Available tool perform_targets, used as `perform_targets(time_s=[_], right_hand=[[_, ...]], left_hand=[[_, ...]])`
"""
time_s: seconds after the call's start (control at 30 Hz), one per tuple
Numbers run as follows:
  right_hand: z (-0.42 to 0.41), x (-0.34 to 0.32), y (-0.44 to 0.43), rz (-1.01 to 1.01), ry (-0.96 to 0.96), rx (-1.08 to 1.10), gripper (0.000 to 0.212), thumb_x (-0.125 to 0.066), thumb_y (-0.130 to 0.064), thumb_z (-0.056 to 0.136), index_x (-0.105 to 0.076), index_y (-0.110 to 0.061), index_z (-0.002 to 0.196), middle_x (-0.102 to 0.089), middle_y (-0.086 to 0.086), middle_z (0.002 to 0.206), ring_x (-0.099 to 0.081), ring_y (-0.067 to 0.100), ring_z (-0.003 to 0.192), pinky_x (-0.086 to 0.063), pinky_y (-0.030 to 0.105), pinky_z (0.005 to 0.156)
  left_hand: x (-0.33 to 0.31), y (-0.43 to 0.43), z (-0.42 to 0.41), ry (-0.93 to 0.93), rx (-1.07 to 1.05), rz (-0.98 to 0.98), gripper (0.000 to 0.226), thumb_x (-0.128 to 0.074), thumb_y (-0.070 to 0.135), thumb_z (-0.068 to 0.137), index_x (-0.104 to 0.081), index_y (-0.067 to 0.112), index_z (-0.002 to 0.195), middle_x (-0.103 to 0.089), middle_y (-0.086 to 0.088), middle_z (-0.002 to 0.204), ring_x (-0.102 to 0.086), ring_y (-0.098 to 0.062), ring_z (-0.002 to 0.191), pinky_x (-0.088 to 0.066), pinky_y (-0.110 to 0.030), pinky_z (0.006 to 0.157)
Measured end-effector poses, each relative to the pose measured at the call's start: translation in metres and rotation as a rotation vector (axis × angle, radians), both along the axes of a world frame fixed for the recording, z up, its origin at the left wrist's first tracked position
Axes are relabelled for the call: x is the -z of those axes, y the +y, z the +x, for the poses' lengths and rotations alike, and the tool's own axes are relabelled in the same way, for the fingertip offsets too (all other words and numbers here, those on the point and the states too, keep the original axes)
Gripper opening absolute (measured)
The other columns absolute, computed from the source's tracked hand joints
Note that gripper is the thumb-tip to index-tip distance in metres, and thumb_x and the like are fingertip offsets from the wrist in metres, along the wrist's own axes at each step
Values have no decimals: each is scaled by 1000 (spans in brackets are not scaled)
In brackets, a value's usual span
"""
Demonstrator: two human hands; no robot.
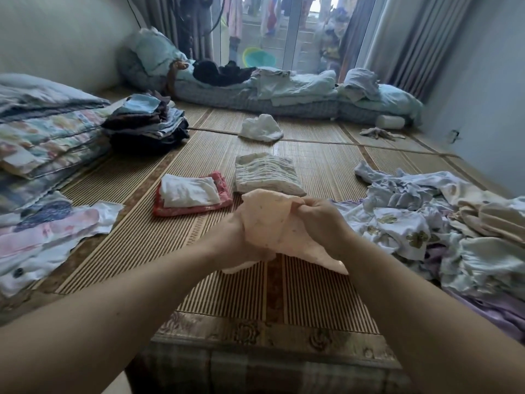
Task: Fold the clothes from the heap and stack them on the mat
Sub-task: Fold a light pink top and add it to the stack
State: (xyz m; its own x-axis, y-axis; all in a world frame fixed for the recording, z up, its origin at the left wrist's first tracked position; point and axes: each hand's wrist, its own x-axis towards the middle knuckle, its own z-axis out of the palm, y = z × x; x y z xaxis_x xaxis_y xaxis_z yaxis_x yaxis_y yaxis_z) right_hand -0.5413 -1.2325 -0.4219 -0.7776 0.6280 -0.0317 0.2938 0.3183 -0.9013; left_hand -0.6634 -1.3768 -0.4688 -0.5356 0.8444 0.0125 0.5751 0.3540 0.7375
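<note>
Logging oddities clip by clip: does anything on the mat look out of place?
A crumpled white cloth lies alone on the mat, beyond the folded piles, unfolded. A small grey garment lies loose near the far bedding. Nothing looks spilled or damaged.

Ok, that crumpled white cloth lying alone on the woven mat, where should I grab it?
Probably pinch the raised bunched top of the crumpled white cloth, reaching down from your near side. It sits as a loose mound on the woven mat, with no tidy edge showing.
</note>
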Motion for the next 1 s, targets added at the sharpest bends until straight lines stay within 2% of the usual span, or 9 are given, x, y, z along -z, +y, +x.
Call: perform_targets(time_s=[0.07, 0.13, 0.2, 0.33, 0.5, 0.67, 0.8, 0.9, 1.0], right_hand=[[-2, 1, 1, 10, -5, 8, 32, -50, -21, 96, -66, 7, 95, -55, 13, 77, -53, 26, 71, -42, 37, 66], [-2, 3, 1, 18, -3, 22, 34, -50, -21, 95, -63, 10, 92, -53, 13, 76, -51, 26, 70, -41, 37, 66], [2, 7, 2, 18, -1, 16, 35, -49, -22, 96, -61, 10, 87, -51, 12, 74, -49, 26, 69, -39, 37, 66], [14, 16, 0, -9, 37, -4, 33, -50, -23, 97, -67, -1, 81, -62, 10, 74, -59, 26, 68, -47, 35, 64], [40, 50, -19, -101, 13, -225, 26, -53, -17, 96, -72, -17, 78, -64, 7, 78, -58, 24, 72, -47, 36, 67], [66, 91, -43, 123, -492, -486, 30, -56, -16, 88, -69, -42, 81, -65, -15, 93, -65, 7, 83, -56, 24, 74], [67, 99, -43, 107, -335, -194, 26, -54, -11, 89, -70, -31, 92, -67, -8, 109, -68, 21, 90, -59, 35, 77], [54, 108, -40, 254, -233, 114, 37, -50, -32, 93, -55, -25, 129, -55, -1, 133, -51, 17, 123, -44, 34, 98], [32, 126, -40, 182, -577, 102, 77, -37, -62, 89, -15, -23, 151, -13, 11, 158, -10, 29, 146, -17, 53, 115]], left_hand=[[18, 6, 13, 307, -160, -115, 80, -74, 37, 76, -33, 19, 142, -49, -4, 132, -50, -28, 118, -40, -20, 85], [30, 9, 15, 510, -227, -57, 31, -62, 21, 88, -56, 22, 118, -60, -1, 104, -58, -25, 89, -43, -19, 67], [25, 2, 7, 426, -257, 78, 12, -54, 32, 87, -63, 25, 85, -63, 7, 76, -59, -14, 68, -39, -24, 54], [0, -15, -24, 226, -243, 219, 33, -52, 21, 92, -54, 25, 60, -55, 7, 53, -50, -10, 48, -33, -24, 47], [-13, -54, -50, 570, 54, -46, 17, -58, 6, 89, -73, 11, 92, -69, -2, 91, -64, -19, 84, -51, -33, 77], [34, -97, -49, 351, 432, -504, 45, -56, 5, 87, -69, 47, 81, -69, 19, 104, -62, 9, 96, -51, -19, 89], [46, -85, -49, 488, 306, -360, 44, -53, 3, 89, -68, 44, 94, -65, 16, 115, -60, 3, 102, -50, -23, 93], [44, -60, -34, 436, 353, -194, 36, -56, 28, 91, -54, 50, 120, -51, 17, 133, -48, -3, 121, -42, -25, 101], [57, -34, -17, 462, 615, -505, 73, -47, 72, 75, -14, 61, 140, -10, 21, 157, -3, -7, 144, -8, -43, 116]])
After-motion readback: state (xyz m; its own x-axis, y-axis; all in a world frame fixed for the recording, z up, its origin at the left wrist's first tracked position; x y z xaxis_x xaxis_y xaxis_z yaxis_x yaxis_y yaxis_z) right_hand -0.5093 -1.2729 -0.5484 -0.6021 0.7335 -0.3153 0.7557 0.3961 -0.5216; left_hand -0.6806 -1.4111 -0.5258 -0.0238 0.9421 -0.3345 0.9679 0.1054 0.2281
